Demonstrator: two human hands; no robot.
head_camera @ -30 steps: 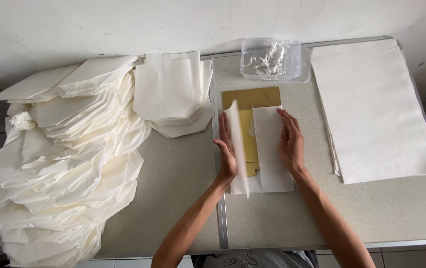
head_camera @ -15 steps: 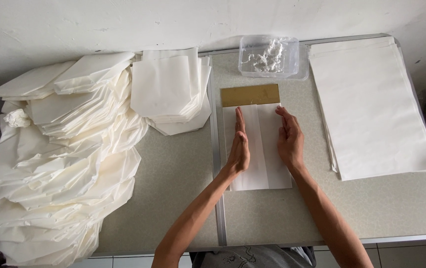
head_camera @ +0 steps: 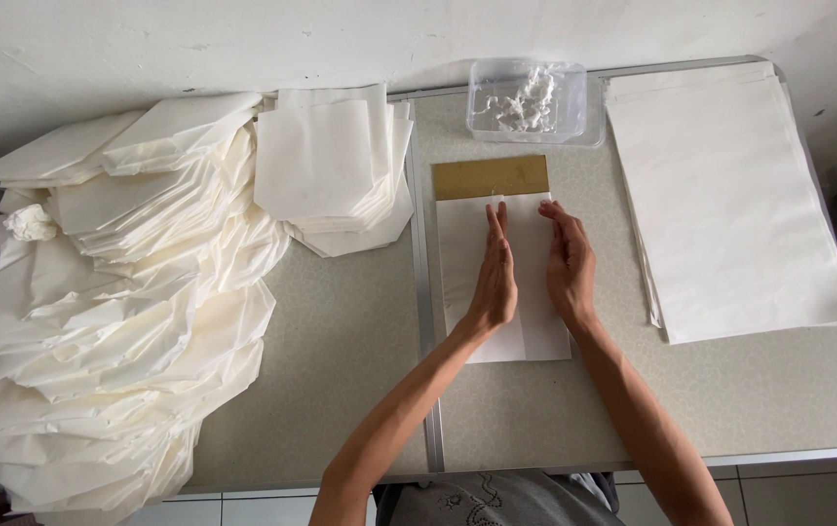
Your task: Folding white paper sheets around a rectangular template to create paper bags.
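The folded white paper [head_camera: 501,282] lay in the middle of the frame, long side running top to bottom. The left hand [head_camera: 494,278] and right hand [head_camera: 567,268] pressed flat on it, fingers straight, holding nothing

Left hand [head_camera: 494,278] and right hand [head_camera: 567,263] lying flat, pressing folded white paper [head_camera: 501,282] over a gold board [head_camera: 491,177], table [head_camera: 750,399] bearing paper stacks.
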